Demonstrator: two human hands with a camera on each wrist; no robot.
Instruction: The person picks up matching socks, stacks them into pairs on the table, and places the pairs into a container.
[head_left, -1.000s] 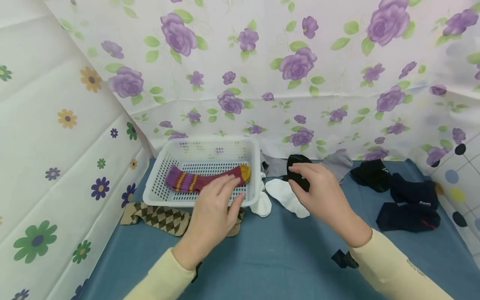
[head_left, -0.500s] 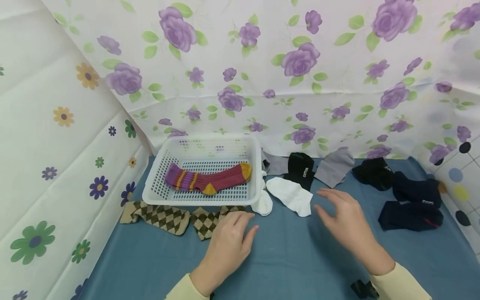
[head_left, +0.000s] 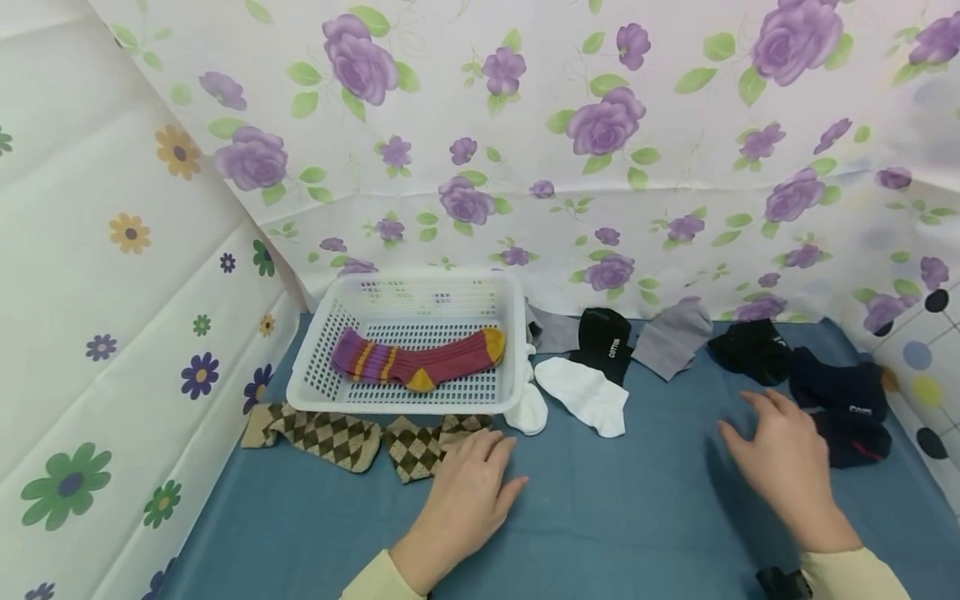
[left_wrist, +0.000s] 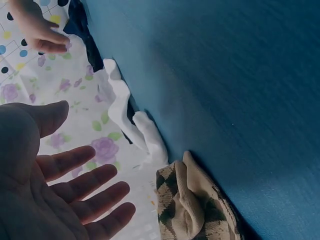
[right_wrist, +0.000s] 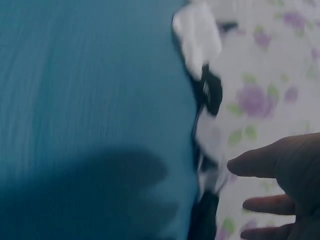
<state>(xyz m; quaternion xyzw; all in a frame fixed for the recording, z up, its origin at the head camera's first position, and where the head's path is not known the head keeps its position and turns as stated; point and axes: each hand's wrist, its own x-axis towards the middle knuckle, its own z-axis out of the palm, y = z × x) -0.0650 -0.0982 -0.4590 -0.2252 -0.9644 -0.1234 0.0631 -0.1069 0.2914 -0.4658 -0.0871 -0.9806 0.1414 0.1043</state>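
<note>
Left grip (head_left: 467,493) is held unclenched near argyle socks (head_left: 336,437), lower centre. Right grip (head_left: 784,458) is likewise held near navy socks (head_left: 836,382).

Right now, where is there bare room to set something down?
The widest bare patch of blue cloth lies between the left hand and right hand, in front of the white ankle sock. Another lies left of the left hand, in front of the tan-and-brown argyle socks. The back is crowded from the white plastic basket to the navy socks.
</note>
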